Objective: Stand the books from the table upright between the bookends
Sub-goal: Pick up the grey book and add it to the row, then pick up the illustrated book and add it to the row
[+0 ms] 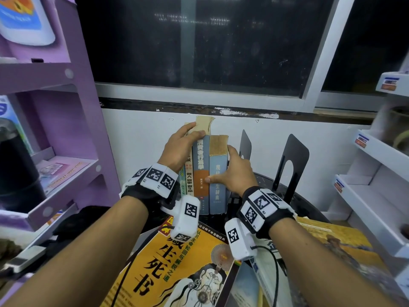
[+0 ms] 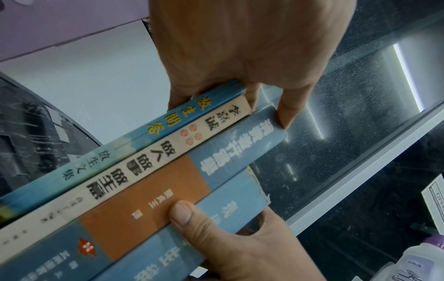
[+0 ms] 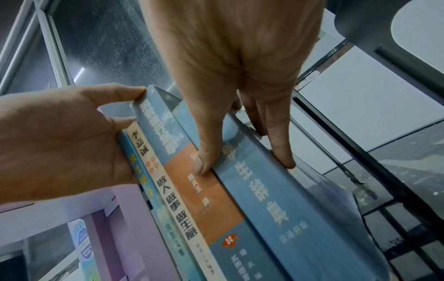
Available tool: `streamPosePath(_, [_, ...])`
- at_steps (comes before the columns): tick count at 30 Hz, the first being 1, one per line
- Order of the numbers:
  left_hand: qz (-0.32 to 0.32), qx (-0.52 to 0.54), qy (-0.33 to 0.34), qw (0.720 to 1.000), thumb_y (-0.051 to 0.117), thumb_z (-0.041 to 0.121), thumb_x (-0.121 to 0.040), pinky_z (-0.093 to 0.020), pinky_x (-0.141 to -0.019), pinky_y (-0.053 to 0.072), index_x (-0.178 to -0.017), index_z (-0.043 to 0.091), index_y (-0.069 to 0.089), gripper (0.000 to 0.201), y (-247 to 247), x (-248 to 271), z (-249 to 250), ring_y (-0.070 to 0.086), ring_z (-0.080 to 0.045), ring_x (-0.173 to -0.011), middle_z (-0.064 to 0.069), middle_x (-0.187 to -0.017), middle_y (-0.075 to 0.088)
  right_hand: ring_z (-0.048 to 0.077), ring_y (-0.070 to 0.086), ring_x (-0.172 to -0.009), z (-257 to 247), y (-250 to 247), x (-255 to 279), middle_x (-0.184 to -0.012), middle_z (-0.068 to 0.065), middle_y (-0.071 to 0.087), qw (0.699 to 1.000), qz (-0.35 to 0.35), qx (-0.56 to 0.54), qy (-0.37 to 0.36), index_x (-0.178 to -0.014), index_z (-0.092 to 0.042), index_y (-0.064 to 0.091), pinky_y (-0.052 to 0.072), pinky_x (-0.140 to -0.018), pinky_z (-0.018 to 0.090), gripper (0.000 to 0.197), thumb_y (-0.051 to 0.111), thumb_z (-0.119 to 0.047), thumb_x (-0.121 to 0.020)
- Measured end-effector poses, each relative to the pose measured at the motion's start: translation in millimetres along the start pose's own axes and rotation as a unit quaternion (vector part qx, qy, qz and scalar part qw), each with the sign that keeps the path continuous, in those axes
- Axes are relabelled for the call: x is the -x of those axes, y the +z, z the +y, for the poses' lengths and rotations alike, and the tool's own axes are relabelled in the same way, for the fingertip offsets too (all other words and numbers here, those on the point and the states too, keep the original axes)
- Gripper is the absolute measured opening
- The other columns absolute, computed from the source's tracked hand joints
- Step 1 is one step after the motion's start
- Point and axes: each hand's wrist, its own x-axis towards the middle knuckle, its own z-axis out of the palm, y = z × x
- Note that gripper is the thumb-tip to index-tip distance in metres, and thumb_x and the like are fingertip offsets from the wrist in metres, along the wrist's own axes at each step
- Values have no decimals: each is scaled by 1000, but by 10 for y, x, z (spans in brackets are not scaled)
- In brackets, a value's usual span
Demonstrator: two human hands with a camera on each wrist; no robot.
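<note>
Flat on the worktop point(image 1: 309, 209) nearest the viewer lies a yellow book point(image 1: 177, 269), yet to be stood. Beyond it four upright books point(image 1: 204, 173) are clamped between both hands: left hand point(image 1: 179, 149) gripping their tops, right hand point(image 1: 234, 171) grasping the blue dictionary point(image 1: 218, 173). Best slide the row snug against the black bookends point(image 1: 290, 160), just beside it, keeping the spines vertical.

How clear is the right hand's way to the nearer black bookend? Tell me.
Probably yes: the nearer bookend stands just beyond the right hand with nothing between them. But that hand's grip is on the blue dictionary, so it must let go first; the left hand holds the standing books.
</note>
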Motion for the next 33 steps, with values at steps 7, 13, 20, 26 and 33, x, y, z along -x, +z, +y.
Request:
streamPosePath(7, [9, -9, 1, 1000, 59, 38, -90, -43, -93, 52, -130, 32, 54, 41, 2, 18, 21, 66, -16, -99, 4, -114, 67, 24, 64, -100, -6, -29, 59, -114, 6, 65, 1000, -3, 14, 0, -137, -23, 38, 54, -87, 37, 95, 91, -35, -59])
streamPosePath(13, [54, -56, 14, 997, 63, 36, -87, -41, -96, 48, -128, 27, 57, 43, 7, 75, 120, 60, -18, -108, 2, -124, 60, 23, 62, -108, -28, -87, 70, -125, 6, 61, 998, -56, -4, 26, -146, -23, 24, 52, -95, 38, 106, 89, -32, -64])
streamPosePath(20, [108, -140, 121, 977, 61, 25, -89, -30, -109, 31, -124, 21, 63, 35, 121, 300, 394, 41, -16, -132, 0, -142, 49, 28, 49, -127, -139, -438, 213, -145, 12, 45, 994, -92, -10, 52, -152, -19, 16, 42, -98, 29, 99, 80, -29, -78])
streamPosePath(26, [103, -128, 173, 971, 61, 15, -84, -26, -97, 39, -106, 23, 69, 25, 392, 547, 495, 52, -12, -110, 2, -121, 60, 21, 59, -111, -91, -945, 395, -128, 2, 56, 991, -113, 12, 63, -142, -20, 40, 56, -82, 34, 77, 77, -39, -78])
streamPosePath(33, [-26, -121, 106, 987, 61, 15, -87, -33, -92, 49, -102, 18, 67, 16, 847, 776, 438, 60, -17, -103, -2, -110, 66, 23, 56, -113, 161, -1553, 781, -134, 5, 52, 975, -165, 87, 121, -139, -21, 42, 53, -94, 42, 69, 72, -46, -82])
